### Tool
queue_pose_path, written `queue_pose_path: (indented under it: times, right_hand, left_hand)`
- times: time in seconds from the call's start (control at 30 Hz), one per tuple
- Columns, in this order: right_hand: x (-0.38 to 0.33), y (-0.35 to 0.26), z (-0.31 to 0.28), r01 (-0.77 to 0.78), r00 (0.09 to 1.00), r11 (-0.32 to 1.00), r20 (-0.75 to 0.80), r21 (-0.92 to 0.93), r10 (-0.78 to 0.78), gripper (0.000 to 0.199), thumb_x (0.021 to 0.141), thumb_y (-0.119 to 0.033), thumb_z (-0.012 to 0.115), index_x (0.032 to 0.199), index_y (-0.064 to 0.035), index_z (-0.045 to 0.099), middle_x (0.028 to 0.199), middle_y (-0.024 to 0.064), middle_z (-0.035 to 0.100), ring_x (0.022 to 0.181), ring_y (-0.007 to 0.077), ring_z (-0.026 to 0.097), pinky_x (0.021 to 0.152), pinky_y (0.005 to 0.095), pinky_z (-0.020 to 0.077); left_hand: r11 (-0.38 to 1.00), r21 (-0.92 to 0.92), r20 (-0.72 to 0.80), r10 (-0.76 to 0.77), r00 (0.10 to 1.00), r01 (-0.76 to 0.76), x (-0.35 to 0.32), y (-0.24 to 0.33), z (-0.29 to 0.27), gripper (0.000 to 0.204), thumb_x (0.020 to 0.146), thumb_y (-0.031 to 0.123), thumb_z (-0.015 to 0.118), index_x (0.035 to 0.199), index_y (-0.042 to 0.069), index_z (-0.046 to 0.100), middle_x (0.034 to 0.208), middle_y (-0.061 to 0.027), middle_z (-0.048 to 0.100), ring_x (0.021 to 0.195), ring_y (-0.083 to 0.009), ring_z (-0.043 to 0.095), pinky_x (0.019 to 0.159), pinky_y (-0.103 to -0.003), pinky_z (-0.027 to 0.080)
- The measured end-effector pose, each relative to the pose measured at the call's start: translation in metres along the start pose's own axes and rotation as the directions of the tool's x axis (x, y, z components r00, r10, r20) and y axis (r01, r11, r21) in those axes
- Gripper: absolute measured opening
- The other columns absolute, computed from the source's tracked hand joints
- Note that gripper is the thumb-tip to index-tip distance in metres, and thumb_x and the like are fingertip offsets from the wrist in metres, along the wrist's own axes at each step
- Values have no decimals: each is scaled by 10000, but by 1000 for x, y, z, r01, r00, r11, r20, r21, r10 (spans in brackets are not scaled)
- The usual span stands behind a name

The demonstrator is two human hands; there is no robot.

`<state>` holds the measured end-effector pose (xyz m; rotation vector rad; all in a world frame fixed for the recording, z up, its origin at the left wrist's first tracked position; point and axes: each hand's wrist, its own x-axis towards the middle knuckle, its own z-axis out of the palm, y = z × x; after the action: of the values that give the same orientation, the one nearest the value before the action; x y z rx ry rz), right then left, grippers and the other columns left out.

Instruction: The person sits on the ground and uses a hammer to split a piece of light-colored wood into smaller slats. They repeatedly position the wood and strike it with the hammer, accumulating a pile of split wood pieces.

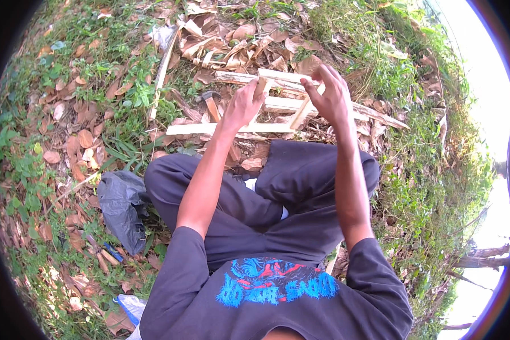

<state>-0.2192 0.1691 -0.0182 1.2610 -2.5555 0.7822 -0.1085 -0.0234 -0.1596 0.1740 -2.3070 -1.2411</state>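
- The left grip (247, 106) was closed, thumb and fingers pinching the left upright of a pale, rough-cut wooden frame (281, 75).
- The right grip (332, 95) was partly curled, with thumb and forefinger at the right end of the frame's top bar; whether it pinched the wood or only touched it could not be told.
- The frame stood in front of the crossed legs, its right slat slanting down to a long, flat, pale wooden strip (190, 129).
- A hammer with a dark metal head and a brown wooden handle (212, 110) lay partly hidden behind the left forearm.
- Split, rough-edged wooden sticks (232, 77) lay beyond the frame among dry brown leaves (245, 32).
- A crumpled black plastic bag (122, 207) sat just beside the left knee; its contents, if any, were hidden.
- Slim tools with tan and blue handles (103, 264) lay on the ground near that bag.
- Nearer the body was a blue-and-white plastic packet (132, 309), partly covered by the left sleeve (173, 280); what it held could not be seen.
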Motion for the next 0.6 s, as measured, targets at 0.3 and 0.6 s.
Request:
queue_pose_path:
  times: [0.3, 0.6]
  right_hand:
    - [29, 58, 49, -3, 856, 991, 512, 136, -68, 447, 966, -431, 597, 1181, -41, 634, 1004, 218, 696, 884, 356, 690, 773, 441, 516]
    - [15, 78, 58, -82, 883, 979, 469, 187, -16, 449, 959, -430, 602, 1169, -35, 644, 976, 226, 686, 949, 362, 670, 820, 455, 503]
  left_hand:
    - [999, -33, 62, -34, 997, 37, 9, -5, 21, 551, 983, 408, 591, 1313, -28, 530, 991, -249, 678, 888, -365, 675, 794, -418, 505]
    - [997, -67, 25, -29, 999, 30, 6, -3, 40, 569, 984, 396, 587, 1354, -30, 507, 1092, -267, 667, 961, -358, 682, 817, -417, 507]
